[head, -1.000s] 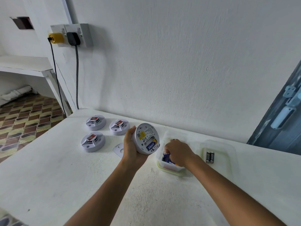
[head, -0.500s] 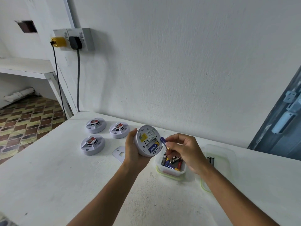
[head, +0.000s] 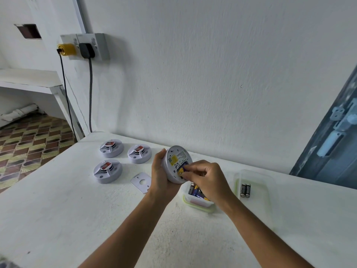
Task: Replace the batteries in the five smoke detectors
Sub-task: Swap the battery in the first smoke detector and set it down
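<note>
Head view: detector (head: 174, 161) between hands (battery (head: 182, 169) pinched).

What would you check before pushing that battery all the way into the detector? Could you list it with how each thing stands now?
1. Left hand grips the held detector firmly: ok.
2. Right hand has the blue battery at the compartment: ok.
3. Battery polarity matches the markings: cannot tell.
4. Battery fully seated: not ok.
5. Cover plate within reach on the table: ok.
6. Spare batteries in the open container: ok.
</note>
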Motion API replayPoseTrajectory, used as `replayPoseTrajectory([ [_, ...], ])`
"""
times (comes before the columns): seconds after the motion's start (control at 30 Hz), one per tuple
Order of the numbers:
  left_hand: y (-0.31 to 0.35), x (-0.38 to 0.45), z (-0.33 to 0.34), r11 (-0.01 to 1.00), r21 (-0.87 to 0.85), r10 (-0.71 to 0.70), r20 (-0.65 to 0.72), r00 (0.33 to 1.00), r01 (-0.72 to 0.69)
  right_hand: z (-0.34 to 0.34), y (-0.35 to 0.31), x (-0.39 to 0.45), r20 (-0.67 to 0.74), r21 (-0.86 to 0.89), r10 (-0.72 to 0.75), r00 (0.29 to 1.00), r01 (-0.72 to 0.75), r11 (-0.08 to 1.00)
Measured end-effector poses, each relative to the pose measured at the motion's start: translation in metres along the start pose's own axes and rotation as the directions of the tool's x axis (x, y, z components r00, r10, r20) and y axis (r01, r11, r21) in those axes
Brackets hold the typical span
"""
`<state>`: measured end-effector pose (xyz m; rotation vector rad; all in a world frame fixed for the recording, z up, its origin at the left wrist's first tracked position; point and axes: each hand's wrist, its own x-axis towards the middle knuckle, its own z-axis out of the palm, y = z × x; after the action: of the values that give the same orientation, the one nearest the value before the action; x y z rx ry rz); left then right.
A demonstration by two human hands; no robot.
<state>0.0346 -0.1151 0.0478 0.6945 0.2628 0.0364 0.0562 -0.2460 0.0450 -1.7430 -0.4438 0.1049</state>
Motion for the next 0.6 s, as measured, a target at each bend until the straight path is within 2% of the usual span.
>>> replayPoseTrajectory([
  [0.2, 0.0, 0.0, 0.001, 1.0, -0.024, 0.007, -0.024, 1.0, -0.008, 0.009, 0.003, -0.003, -0.184, 0.151, 0.186, 0.965, -0.16, 0.976],
  [0.3, 0.0, -0.002, 0.003, 0.999, -0.037, -0.004, -0.012, 1.0, 0.004, 0.015, 0.002, -0.006, -0.214, 0.216, 0.209, 0.954, -0.163, 0.963],
  [0.4, 0.001, -0.004, 0.006, 1.0, -0.01, -0.009, 0.011, 1.0, 0.009, 0.02, 0.002, -0.007, -0.207, 0.28, 0.252, 0.945, -0.189, 0.941],
  [0.5, 0.002, -0.004, 0.007, 0.999, 0.014, -0.033, 0.043, 0.999, 0.032, 0.021, 0.004, -0.004, -0.138, 0.392, 0.324, 0.936, -0.248, 0.886],
  [0.6, 0.008, -0.005, 0.005, 0.996, 0.044, -0.079, 0.068, 0.995, 0.076, 0.02, 0.004, -0.004, -0.107, 0.362, 0.295, 0.95, -0.239, 0.901],
])
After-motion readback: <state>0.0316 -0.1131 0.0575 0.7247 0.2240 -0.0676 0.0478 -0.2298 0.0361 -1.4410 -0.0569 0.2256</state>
